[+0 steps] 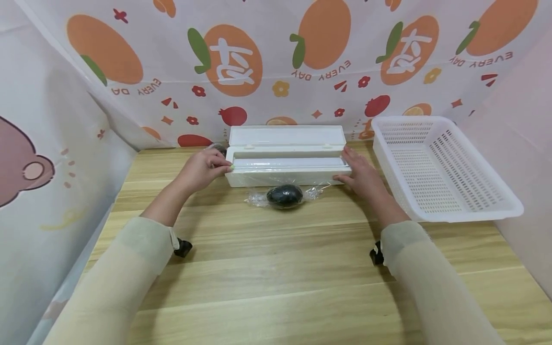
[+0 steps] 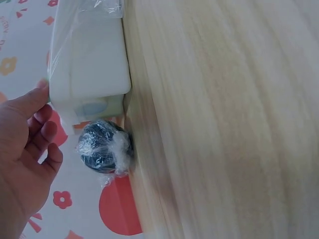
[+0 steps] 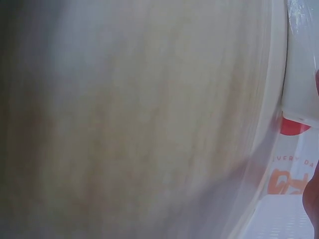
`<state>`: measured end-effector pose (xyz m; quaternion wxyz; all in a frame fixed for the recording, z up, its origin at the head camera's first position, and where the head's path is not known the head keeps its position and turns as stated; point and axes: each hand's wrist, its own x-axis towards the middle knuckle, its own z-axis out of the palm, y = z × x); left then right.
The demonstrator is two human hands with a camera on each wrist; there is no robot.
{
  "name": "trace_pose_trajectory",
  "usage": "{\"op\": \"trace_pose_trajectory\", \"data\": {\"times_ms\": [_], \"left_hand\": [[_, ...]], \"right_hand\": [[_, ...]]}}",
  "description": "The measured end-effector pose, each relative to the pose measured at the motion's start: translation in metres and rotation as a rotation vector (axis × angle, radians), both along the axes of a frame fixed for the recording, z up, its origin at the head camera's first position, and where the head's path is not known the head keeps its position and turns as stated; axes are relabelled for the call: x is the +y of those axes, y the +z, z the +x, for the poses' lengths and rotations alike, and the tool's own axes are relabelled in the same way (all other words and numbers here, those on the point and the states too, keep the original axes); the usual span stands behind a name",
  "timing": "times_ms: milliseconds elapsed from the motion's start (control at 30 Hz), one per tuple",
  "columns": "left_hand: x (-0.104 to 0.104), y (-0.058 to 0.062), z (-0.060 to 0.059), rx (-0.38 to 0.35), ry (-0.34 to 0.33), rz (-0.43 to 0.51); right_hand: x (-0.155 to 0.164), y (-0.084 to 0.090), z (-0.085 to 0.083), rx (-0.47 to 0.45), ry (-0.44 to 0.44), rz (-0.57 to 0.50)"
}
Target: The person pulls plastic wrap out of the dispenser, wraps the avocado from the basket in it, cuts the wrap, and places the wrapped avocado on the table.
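A white cling film box [image 1: 284, 177] stands at the back of the table with its lid [image 1: 286, 135] raised and a pale roll [image 1: 286, 162] inside. Film lies over its front edge. At the box's left end, my left hand [image 1: 201, 168] pinches a small green slider with thumb and forefinger; the other fingers curl loosely. My right hand [image 1: 361, 171] grips the right end, thumb at the front and fingers at the top. Just before the box lies a dark oval fruit [image 1: 284, 196] like an avocado, wrapped in film with twisted ends. A second wrapped dark fruit [image 2: 103, 147] sits beyond the left end.
A white perforated basket [image 1: 448, 167] stands at the right, close to my right forearm. Fruit-printed cloth [image 1: 280, 72] hangs behind the wooden table [image 1: 276, 278], and pale cloth closes off both sides.
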<state>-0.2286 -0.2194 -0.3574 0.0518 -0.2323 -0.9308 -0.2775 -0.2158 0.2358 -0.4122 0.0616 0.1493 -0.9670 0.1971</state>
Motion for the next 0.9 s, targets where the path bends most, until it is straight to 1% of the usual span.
{"op": "trace_pose_trajectory", "data": {"times_ms": [267, 400, 600, 700, 733, 800, 900], "left_hand": [[0.003, -0.001, 0.007, -0.072, 0.054, 0.057], [0.006, 0.000, 0.010, -0.065, 0.061, 0.065], [0.008, 0.004, 0.016, -0.055, 0.102, 0.090], [0.009, 0.005, 0.019, -0.048, 0.113, 0.079], [0.010, 0.006, 0.020, -0.038, 0.113, 0.066], [0.014, 0.007, 0.024, 0.006, 0.103, 0.037], [0.025, 0.009, 0.029, 0.105, 0.061, -0.022]], "right_hand": [[-0.002, 0.005, 0.002, -0.087, -0.025, 0.034], [-0.002, 0.007, 0.004, -0.095, -0.033, 0.040], [-0.002, 0.012, 0.004, -0.114, -0.013, 0.034], [-0.002, 0.014, 0.003, -0.122, -0.005, 0.031], [-0.002, 0.014, 0.003, -0.123, -0.002, 0.028], [-0.002, 0.014, 0.003, -0.125, 0.005, 0.021], [-0.001, 0.015, 0.003, -0.130, 0.013, 0.014]]}}
